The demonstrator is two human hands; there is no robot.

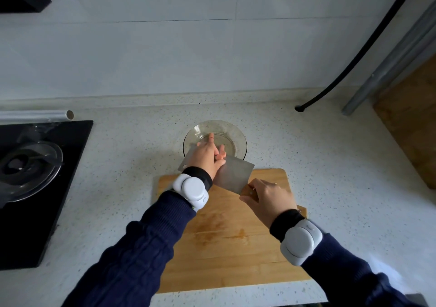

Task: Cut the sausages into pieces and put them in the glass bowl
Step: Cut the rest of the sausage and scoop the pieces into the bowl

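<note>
Transfer is being carried out: pink sausage pieces [221,155] are being pressed on the flat steel cleaver [236,174] by the straight-fingered left hand [205,157], over the round glass bowl's [234,131] near rim. The cleaver's handle is being gripped by the right hand [269,200]. Sweeping them in is likely being called for next.

Speckled counter [330,165]: board [224,247], glass bowl [238,139], hob [35,212]

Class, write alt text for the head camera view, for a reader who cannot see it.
A person's right hand grips a cleaver held over the near rim of a glass bowl, while the left hand rests on the blade beside pinkish sausage pieces. A wooden cutting board lies beneath the arms on a speckled counter.
</note>
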